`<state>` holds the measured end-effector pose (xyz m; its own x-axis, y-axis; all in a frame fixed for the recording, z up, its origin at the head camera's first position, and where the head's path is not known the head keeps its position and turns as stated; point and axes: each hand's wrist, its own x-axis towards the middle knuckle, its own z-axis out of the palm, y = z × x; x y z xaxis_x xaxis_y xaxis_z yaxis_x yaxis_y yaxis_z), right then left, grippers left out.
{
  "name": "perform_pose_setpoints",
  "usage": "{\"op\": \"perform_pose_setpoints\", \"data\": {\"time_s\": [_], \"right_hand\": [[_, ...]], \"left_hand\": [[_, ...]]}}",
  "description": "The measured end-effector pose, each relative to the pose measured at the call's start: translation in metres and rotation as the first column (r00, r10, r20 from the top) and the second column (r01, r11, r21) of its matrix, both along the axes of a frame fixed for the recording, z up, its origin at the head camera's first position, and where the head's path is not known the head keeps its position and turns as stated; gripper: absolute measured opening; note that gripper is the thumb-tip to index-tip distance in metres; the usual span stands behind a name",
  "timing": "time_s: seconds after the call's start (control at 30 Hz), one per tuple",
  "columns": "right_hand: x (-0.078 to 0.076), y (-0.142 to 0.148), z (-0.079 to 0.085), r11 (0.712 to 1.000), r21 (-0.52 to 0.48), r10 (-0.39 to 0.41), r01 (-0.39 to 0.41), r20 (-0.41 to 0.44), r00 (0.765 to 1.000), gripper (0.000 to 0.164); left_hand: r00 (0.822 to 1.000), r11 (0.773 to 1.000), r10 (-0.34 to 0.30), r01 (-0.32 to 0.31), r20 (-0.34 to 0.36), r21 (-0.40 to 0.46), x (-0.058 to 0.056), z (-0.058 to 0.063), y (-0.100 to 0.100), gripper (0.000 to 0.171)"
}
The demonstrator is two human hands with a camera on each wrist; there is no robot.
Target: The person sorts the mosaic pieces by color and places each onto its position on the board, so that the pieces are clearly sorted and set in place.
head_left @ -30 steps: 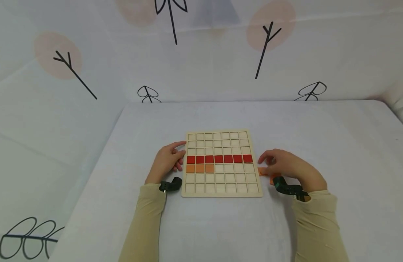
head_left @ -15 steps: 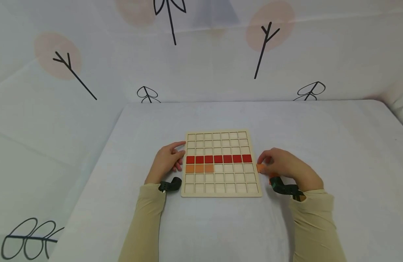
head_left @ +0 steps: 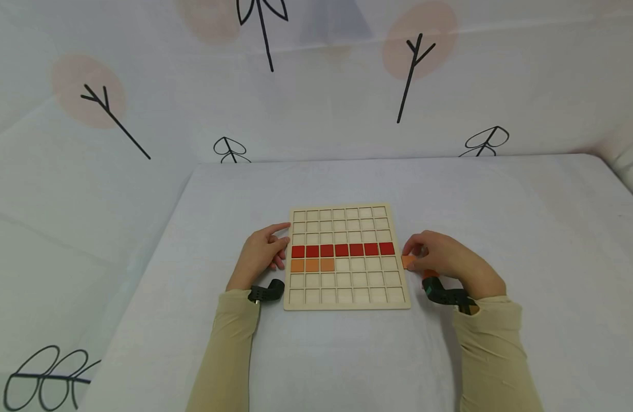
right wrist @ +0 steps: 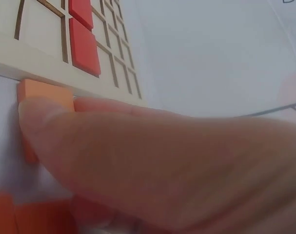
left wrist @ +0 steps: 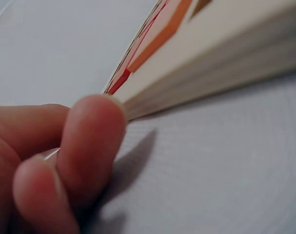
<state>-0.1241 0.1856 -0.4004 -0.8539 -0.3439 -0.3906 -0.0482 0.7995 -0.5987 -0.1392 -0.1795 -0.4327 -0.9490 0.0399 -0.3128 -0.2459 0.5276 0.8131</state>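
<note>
A pale wooden grid board lies flat on the white table. A full row of red tiles crosses it, with three lighter orange tiles at the left of the row below. My left hand rests at the board's left side, fingertips touching the edge. At the right edge, my right hand pinches an orange square tile between thumb and fingers. That tile sits beside the board's rim, partly covered by the thumb. More orange tiles lie beneath the right hand, mostly hidden.
White cloth covers the table. Behind it hangs a pale backdrop with plant drawings. Each wrist wears a dark camera mount, the left one close to the board's edge and the right one above the loose tiles.
My right hand has shifted slightly up and left with the orange tile, from the loose tiles closer to the board's right rim. The left hand stays in place.
</note>
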Motion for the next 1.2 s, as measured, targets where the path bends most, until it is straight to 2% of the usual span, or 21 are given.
{"op": "perform_pose_setpoints", "data": {"time_s": [0.43,0.57,0.83,1.0,1.2], "right_hand": [[0.0006,0.0002,0.0021,1.0,-0.01,-0.003,0.003,0.009,1.0,0.02],[0.0013,0.0027,0.0017,1.0,-0.02,0.004,-0.004,-0.012,1.0,0.018],[0.0025,0.005,0.0046,1.0,-0.005,0.011,-0.011,-0.022,1.0,0.015],[0.0013,0.0041,0.0043,1.0,-0.002,0.01,-0.01,-0.02,1.0,0.019],[-0.0007,0.0028,0.0049,0.999,0.015,-0.028,0.028,-0.016,0.999,0.027]], "left_hand": [[1.0,1.0,0.005,-0.005,0.008,0.013,0.0002,-0.0006,-0.0007,0.038],[1.0,1.0,0.005,-0.005,0.015,0.011,-0.0002,-0.0005,-0.0006,0.038],[1.0,1.0,0.0,0.0,-0.006,-0.008,0.0003,-0.0007,-0.0003,0.038],[1.0,1.0,0.001,-0.001,-0.011,-0.009,0.0007,-0.0003,0.0,0.038],[1.0,1.0,0.004,-0.004,-0.009,-0.009,0.0003,-0.0001,0.0004,0.038]]}}
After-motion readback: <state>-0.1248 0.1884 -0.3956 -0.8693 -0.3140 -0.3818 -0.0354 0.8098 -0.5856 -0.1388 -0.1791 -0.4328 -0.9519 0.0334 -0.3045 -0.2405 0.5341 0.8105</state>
